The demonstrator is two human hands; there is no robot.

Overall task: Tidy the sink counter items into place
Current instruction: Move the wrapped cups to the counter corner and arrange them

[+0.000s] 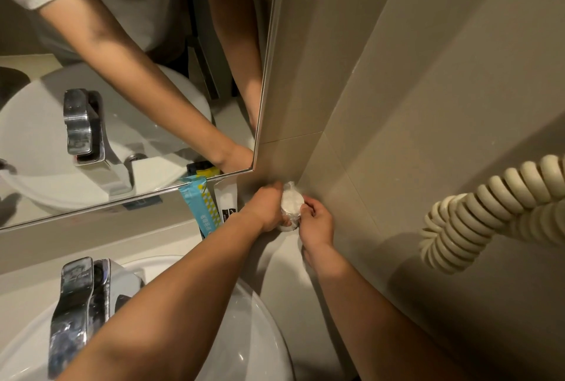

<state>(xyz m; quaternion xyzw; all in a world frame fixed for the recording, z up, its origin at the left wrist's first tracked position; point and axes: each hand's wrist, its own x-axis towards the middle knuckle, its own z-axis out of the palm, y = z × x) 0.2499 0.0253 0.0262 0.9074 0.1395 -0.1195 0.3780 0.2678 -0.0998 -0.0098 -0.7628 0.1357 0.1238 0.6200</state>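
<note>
A small round white item in clear wrapping [291, 207] is held upright in the back right corner of the counter, where the two walls meet. My left hand [269, 207] grips its left side and my right hand [316, 221] pinches its right edge. Just left of my left hand, a blue and yellow patterned sachet [201, 204] and a white sachet with a black end [227, 200] lean against the wall under the mirror. Their lower ends are hidden behind my left forearm.
A white basin [244, 331] with a chrome tap [76, 304] fills the lower left. The mirror [122, 74] covers the back wall. A cream coiled cord [477, 212] hangs off the right wall. The pale counter [284, 273] runs between basin and wall.
</note>
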